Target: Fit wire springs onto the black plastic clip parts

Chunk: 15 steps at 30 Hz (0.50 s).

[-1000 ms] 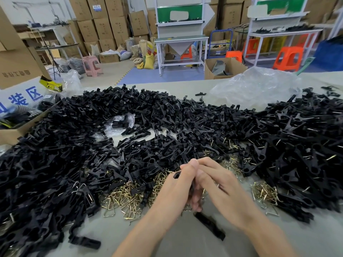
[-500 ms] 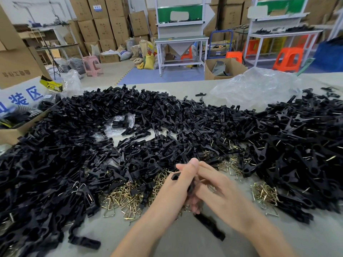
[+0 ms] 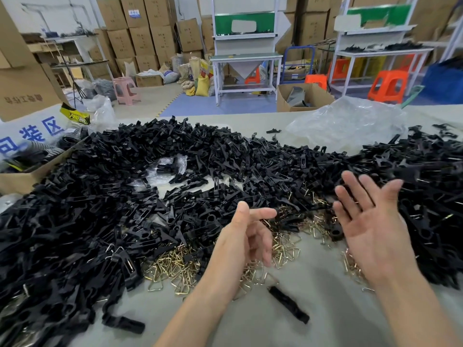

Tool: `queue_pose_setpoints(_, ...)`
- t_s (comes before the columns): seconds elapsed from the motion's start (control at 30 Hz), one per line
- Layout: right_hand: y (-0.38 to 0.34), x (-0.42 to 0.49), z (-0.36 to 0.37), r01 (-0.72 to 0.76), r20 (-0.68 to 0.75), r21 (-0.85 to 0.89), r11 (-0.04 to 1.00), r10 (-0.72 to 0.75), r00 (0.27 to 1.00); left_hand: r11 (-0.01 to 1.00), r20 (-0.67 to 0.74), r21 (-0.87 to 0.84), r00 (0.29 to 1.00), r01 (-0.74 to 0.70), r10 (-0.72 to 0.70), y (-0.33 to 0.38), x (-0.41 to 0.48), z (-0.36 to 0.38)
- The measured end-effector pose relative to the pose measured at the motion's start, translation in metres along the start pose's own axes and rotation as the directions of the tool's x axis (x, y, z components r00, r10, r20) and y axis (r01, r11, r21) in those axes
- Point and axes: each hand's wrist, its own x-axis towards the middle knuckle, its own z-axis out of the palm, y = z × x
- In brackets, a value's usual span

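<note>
Warehouse cartons (image 3: 150, 28) out back, grey worktop (image 3: 325, 309) buried in black clip parts (image 3: 125, 196) edge to edge, wire springs (image 3: 172, 269) heaped toward the near edge. Both hands empty: left hand (image 3: 248, 236) loosely curled, right hand (image 3: 373, 221) spread, palm up.

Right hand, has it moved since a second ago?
Yes. The right hand has swung rightward, away from the left hand and past the lone black clip part on the table, now open with fingers spread.
</note>
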Motion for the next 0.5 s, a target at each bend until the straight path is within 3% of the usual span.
queue_pose_setpoints(0.07,0.006,-0.001,0.0,-0.086,0.001,-0.009,0.996,0.086,0.996,0.978,-0.12,0.154,0.98,-0.138,0.157,0.001,-0.004,-0.004)
queue_pose_setpoints(0.17,0.026,-0.007,0.012,-0.104,0.045,-0.232,0.967,0.118,0.992,0.831,-0.288,0.508,0.863,-0.229,0.414,0.002,-0.003,-0.019)
queue_pose_setpoints(0.23,0.035,-0.013,0.018,-0.062,0.121,-0.39,0.919,0.118,0.986,0.649,-0.348,0.748,0.751,-0.139,0.562,0.003,0.0,-0.035)
queue_pose_setpoints(0.3,0.04,-0.016,0.02,-0.03,0.177,-0.511,0.859,0.139,0.974,0.447,-0.389,0.89,0.658,0.088,0.644,0.007,0.002,-0.055)
queue_pose_setpoints(0.33,0.042,-0.017,0.02,-0.018,0.198,-0.552,0.834,0.152,0.968,0.355,-0.41,0.908,0.646,0.222,0.644,0.007,0.003,-0.066)
queue_pose_setpoints(0.4,0.047,-0.017,0.018,0.002,0.217,-0.605,0.796,0.162,0.963,0.234,-0.496,0.866,0.703,0.441,0.509,0.004,0.005,-0.085)
queue_pose_setpoints(0.5,0.051,-0.016,0.016,0.018,0.23,-0.641,0.767,0.17,0.958,0.165,-0.498,0.867,0.823,0.469,0.274,0.001,0.009,-0.099)
